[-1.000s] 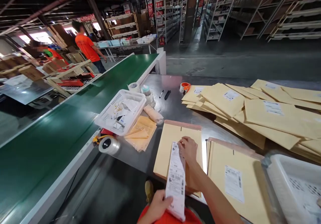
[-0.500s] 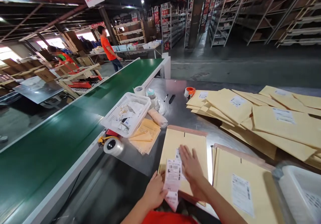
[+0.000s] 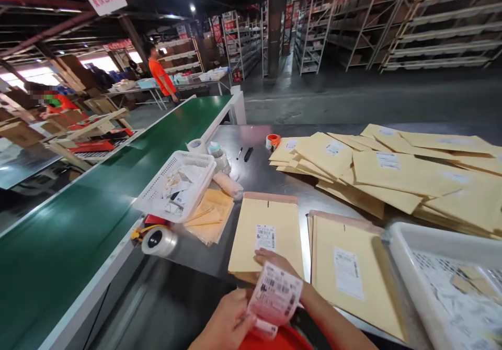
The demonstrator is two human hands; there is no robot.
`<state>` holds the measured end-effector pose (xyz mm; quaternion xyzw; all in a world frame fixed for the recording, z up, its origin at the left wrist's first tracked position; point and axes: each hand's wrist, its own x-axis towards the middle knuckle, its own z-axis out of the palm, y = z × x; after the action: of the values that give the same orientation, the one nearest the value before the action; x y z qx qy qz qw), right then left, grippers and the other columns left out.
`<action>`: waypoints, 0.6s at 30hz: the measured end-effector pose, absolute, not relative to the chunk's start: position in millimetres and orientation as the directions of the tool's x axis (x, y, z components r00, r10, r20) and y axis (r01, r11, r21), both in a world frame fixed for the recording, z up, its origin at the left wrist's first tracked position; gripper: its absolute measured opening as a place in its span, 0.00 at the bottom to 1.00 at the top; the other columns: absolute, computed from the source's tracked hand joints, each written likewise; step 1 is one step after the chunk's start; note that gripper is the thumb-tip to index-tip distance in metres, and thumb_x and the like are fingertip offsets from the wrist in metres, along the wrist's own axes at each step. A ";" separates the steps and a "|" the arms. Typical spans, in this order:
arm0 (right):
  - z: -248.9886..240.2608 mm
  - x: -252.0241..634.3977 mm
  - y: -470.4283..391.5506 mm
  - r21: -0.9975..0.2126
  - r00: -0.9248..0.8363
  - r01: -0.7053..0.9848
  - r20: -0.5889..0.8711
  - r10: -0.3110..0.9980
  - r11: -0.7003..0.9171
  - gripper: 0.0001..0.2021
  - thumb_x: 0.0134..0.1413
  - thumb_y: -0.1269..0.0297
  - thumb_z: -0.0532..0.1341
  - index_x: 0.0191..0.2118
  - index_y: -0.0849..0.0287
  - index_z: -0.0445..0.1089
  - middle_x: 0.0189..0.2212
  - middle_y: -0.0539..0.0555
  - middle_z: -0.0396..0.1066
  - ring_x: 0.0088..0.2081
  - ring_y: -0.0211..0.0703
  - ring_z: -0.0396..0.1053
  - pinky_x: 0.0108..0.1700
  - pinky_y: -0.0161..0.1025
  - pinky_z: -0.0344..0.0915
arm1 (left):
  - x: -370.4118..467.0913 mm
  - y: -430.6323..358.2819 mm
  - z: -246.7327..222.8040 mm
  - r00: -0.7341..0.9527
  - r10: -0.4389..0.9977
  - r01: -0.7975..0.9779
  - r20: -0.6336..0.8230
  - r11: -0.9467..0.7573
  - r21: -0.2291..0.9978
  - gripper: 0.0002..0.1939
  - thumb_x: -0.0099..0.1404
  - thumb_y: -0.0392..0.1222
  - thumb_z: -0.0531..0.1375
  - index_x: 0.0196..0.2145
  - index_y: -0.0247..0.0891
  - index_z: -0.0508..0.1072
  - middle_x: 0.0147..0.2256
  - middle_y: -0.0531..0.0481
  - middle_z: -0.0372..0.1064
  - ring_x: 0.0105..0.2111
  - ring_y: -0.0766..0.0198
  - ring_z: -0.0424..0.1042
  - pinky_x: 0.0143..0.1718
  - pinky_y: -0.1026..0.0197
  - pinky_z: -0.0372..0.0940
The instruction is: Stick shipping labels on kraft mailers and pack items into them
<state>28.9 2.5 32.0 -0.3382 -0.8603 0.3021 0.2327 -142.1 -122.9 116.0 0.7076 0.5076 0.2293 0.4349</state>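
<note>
My left hand (image 3: 231, 316) pinches a curling strip of shipping labels (image 3: 276, 292) near the table's front edge. Just behind the strip, my right hand (image 3: 278, 263) rests with outstretched fingers on the lower part of a yellow padded envelope (image 3: 251, 209); the strip hides some of this hand. Above those fingertips a printed label (image 3: 265, 236) lies on the envelope, its lower end partly covered. To the right is a stack of similar envelopes (image 3: 325, 235), the top one bearing a white label (image 3: 348, 272).
Many labelled envelopes (image 3: 408, 177) are heaped at the right. A white basket (image 3: 400, 245) stands front right, another basket (image 3: 141, 201) at left beside orange packets (image 3: 212, 211), a tape roll (image 3: 159, 241) and a pink roll (image 3: 228, 185). A green conveyor (image 3: 98, 203) runs alongside; people work beyond.
My left hand has drawn the label strip down and right, off the envelope. My right hand has slid down the envelope, uncovering its label. The view has turned right.
</note>
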 end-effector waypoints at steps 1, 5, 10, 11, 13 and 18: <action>39.6 34.1 7.9 -0.689 -0.664 0.430 0.197 0.722 0.583 0.14 0.58 0.61 0.57 0.43 0.50 0.79 0.41 0.51 0.81 0.42 0.47 0.78 0.47 0.42 0.75 | -140.4 -121.8 109.6 0.399 0.906 0.548 -0.143 -0.110 0.829 0.20 0.69 0.48 0.52 0.52 0.47 0.76 0.60 0.48 0.68 0.59 0.51 0.67 0.63 0.51 0.60; 81.7 86.1 16.4 -0.723 -0.449 0.459 0.312 0.837 0.516 0.19 0.65 0.63 0.49 0.53 0.53 0.74 0.47 0.54 0.78 0.47 0.49 0.77 0.47 0.46 0.76 | -138.9 -106.3 66.4 0.359 0.880 0.762 -0.311 -0.084 0.642 0.16 0.66 0.44 0.55 0.45 0.42 0.80 0.66 0.45 0.58 0.67 0.46 0.54 0.69 0.38 0.41; 89.7 194.4 2.2 -0.384 -0.152 0.687 0.754 0.639 0.616 0.22 0.62 0.71 0.57 0.60 0.53 0.67 0.56 0.57 0.73 0.55 0.50 0.72 0.55 0.45 0.71 | -145.8 -96.5 39.3 0.313 0.895 0.751 -0.319 -0.028 0.659 0.23 0.66 0.44 0.56 0.59 0.50 0.70 0.66 0.49 0.57 0.68 0.50 0.53 0.69 0.36 0.40; 73.0 213.9 -3.2 -0.290 -0.235 0.733 0.740 0.630 0.615 0.22 0.61 0.72 0.56 0.59 0.52 0.68 0.56 0.57 0.73 0.55 0.50 0.71 0.55 0.45 0.70 | -146.8 -96.7 39.9 0.310 0.902 0.736 -0.302 -0.026 0.677 0.23 0.67 0.46 0.55 0.59 0.50 0.69 0.66 0.48 0.57 0.67 0.49 0.53 0.69 0.36 0.41; 23.1 246.3 -16.9 -0.168 -0.346 0.806 0.644 0.682 0.567 0.19 0.62 0.72 0.53 0.53 0.52 0.74 0.51 0.56 0.76 0.53 0.49 0.73 0.52 0.44 0.72 | -146.7 -97.4 45.3 0.292 0.920 0.698 -0.260 -0.020 0.716 0.23 0.67 0.48 0.55 0.58 0.50 0.71 0.65 0.47 0.60 0.66 0.49 0.56 0.69 0.37 0.42; -83.3 267.8 -46.9 -0.234 -0.431 0.836 0.277 0.859 0.496 0.16 0.55 0.59 0.57 0.43 0.54 0.79 0.47 0.61 0.78 0.49 0.59 0.76 0.44 0.51 0.76 | -132.2 -96.8 70.5 0.317 0.934 0.534 -0.165 -0.033 0.845 0.20 0.69 0.54 0.53 0.52 0.48 0.77 0.60 0.47 0.69 0.61 0.50 0.65 0.70 0.42 0.41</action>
<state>267.8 -46.9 -83.3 -0.5013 -0.8454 0.0305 0.1818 -132.2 -96.8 70.5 0.6818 0.5384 0.2267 0.4403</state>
